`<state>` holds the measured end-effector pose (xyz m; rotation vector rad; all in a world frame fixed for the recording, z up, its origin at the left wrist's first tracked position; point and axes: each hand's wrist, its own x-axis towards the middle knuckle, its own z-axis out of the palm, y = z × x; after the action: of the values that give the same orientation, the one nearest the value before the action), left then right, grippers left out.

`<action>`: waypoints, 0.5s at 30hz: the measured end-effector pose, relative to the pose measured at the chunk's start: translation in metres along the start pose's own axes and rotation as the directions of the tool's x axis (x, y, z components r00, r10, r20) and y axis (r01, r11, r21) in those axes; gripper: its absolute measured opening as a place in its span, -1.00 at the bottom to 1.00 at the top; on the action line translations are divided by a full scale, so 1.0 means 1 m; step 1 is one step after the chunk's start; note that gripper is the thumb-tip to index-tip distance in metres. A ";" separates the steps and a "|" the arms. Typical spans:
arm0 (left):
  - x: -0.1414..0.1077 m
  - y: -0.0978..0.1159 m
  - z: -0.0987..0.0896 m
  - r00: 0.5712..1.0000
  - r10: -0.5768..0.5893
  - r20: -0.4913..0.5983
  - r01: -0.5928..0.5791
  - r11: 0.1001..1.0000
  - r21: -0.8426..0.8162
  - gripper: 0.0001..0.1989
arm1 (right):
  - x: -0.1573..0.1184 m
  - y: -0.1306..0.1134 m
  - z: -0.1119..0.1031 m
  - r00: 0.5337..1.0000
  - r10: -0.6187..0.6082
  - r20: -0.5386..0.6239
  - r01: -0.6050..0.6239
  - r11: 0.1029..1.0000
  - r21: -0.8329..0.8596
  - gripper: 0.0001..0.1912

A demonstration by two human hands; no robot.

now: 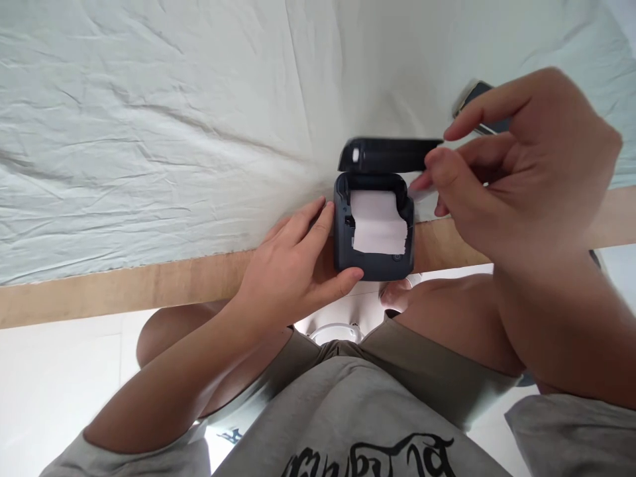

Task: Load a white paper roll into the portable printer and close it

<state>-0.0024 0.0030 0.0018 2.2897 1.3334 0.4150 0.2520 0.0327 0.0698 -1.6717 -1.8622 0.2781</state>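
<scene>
A small dark printer (375, 267) sits at the table's near edge with its black lid (392, 156) raised. White paper (379, 222) lies in its compartment, and a torn end reaches over the front of the body. My left hand (293, 258) rests against the printer's left side, thumb on the front corner and fingers spread. At the right end of the lid is my right hand (517, 165), its thumb and index finger closed at the lid's edge; a thin pale piece shows beneath the fingers.
A dark phone-like object (479, 96) lies behind my right hand, partly covered by it. A wrinkled pale cloth (173, 132) covers the table, whose wooden edge (124, 288) runs in front of my legs.
</scene>
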 end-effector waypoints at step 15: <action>-0.006 -0.010 -0.002 0.993 0.104 -0.057 -0.108 0.993 -0.053 -0.03 | 0.044 -0.028 0.013 0.803 0.040 0.595 0.313 0.821 -0.477 -0.86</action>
<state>-0.0130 0.0024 -0.0021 2.3244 1.2129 0.5463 0.2210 0.0724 0.0874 -1.9478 -2.7373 0.2069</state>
